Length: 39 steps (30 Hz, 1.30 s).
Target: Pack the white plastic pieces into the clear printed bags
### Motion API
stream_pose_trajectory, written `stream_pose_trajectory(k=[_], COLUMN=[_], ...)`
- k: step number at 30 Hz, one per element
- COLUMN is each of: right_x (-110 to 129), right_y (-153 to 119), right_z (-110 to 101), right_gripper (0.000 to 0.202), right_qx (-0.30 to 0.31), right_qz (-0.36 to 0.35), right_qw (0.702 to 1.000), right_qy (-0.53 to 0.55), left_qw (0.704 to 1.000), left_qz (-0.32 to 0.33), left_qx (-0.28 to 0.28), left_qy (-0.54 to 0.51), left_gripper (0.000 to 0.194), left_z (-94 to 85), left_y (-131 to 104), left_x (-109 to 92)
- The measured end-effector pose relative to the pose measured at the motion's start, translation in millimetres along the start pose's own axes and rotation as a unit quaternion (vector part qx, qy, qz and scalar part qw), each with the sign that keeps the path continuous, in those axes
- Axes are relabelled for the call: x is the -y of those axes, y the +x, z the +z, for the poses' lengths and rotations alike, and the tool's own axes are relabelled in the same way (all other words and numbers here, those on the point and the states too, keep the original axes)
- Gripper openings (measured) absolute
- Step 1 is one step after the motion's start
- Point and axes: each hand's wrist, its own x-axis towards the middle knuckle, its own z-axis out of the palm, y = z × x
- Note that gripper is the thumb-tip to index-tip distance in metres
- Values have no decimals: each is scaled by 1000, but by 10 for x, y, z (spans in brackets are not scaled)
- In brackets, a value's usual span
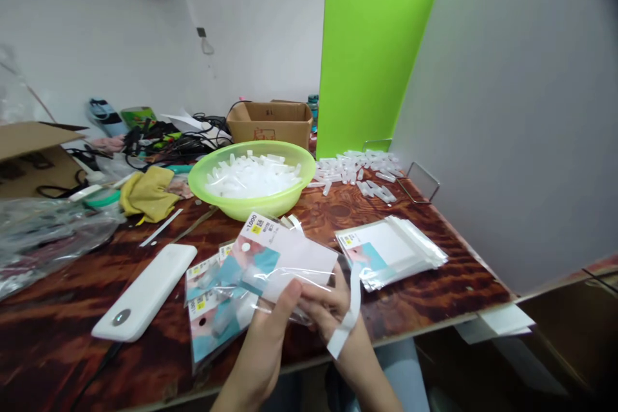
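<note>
A clear plastic packet with a printed card (309,259) inside is held up at the table's front edge. The thumb of my left hand (273,328) presses on its lower edge, the other fingers underneath. My right hand (333,309) closes on the packet's near right side, fingers bent. From it hangs a curled white paper strip (346,325); which fingers hold the strip I cannot tell. Under and left of the held packet lie several similar packets (210,328), with small pieces inside. A stack of flat card packets (391,251) sits to the right.
Behind, a green bowl (246,211) holds many small white plastic pieces; more pieces (357,167) are scattered beside it. A white power bank (145,296) with a cable, a yellow cloth (149,192) and plastic bags (48,238) lie left. A panel (483,109) stands right.
</note>
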Motion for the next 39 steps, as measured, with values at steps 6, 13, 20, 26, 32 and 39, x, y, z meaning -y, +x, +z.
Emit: stream_pose_trajectory(k=[6, 13, 20, 26, 32, 39], right_x=[-43, -157, -432, -343, -181, -228], right_y=[-37, 33, -93, -131, -1, -339], right_z=[-142, -619, -732, -666, -839, -798], right_gripper=[20, 44, 39, 21, 31, 34], right_qx=[-94, -197, -221, -227, -215, -96], right_qz=[-91, -155, -140, -227, -223, -245], right_qw=[974, 745, 712, 744, 732, 707], right_qy=[-185, -619, -651, -586, -608, -657], left_qw=[997, 999, 982, 987, 951, 932], left_qz=[-53, 11, -111, -1, 11, 67], left_qx=[-59, -45, -2, -60, 90, 109], left_qy=[-18, 16, 152, 152, 296, 338], left_gripper=[46, 46, 65, 56, 53, 30], left_z=[48, 67, -250, -120, 25, 41], left_y=[-33, 66, 234, 89, 51, 105], left_x=[33, -173, -353, -78, 507, 720])
